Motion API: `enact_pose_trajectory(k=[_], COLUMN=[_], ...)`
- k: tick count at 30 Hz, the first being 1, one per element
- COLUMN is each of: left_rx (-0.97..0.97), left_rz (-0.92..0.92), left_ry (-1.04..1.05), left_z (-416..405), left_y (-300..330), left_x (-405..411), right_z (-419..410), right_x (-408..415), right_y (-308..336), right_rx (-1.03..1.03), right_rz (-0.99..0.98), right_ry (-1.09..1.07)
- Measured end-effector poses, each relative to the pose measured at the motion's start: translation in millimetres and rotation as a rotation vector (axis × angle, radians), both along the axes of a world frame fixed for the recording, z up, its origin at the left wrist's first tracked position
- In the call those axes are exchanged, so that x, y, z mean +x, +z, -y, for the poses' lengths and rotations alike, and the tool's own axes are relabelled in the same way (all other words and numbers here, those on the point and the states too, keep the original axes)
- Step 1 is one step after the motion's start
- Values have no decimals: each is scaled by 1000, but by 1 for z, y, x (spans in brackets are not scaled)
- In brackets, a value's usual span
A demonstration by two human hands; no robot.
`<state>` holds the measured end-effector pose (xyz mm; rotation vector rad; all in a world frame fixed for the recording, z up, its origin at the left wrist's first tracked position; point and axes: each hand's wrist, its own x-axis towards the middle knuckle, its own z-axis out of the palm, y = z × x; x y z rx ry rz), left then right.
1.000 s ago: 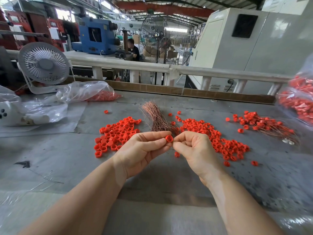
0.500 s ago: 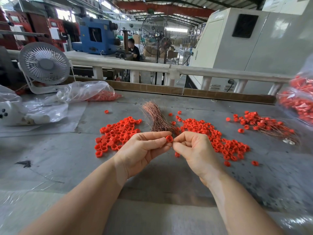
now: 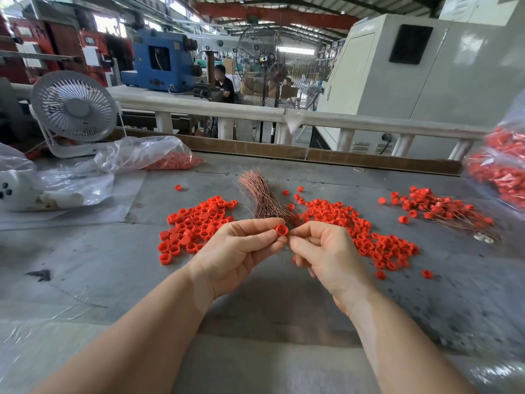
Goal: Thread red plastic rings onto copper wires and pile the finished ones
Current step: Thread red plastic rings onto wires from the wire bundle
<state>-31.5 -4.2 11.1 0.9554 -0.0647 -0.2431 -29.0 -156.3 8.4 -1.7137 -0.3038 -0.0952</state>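
Pinched in my left hand (image 3: 235, 251) sits one small red plastic ring (image 3: 281, 230); my right hand (image 3: 324, 251) nips a thin copper wire (image 3: 290, 237), which could buckle if misaligned.

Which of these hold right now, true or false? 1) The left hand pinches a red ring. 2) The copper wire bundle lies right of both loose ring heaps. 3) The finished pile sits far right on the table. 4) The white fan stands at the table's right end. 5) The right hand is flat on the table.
1) True: left hand pinches the ring.
2) False: wire bundle lies between the two ring heaps.
3) True: finished pile is far right.
4) False: fan stands at the left.
5) False: right hand is raised, fingers curled by the ring.
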Motion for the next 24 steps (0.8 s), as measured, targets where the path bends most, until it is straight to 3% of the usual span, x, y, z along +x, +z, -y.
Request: enact_pose_trajectory(k=[11,17,24], left_rx=[-15,-55,-88], left_rz=[21,35,42], left_ry=[-13,-19,28], left_z=[0,-2,-2], left_y=[0,2,2], left_x=[0,0,2], right_z=[1,0,1], right_x=[1,0,2], right_y=[1,-2,-1], right_rx=[28,-93,-20], right_rz=[-4,25,19], right_ry=[-36,-54,-141])
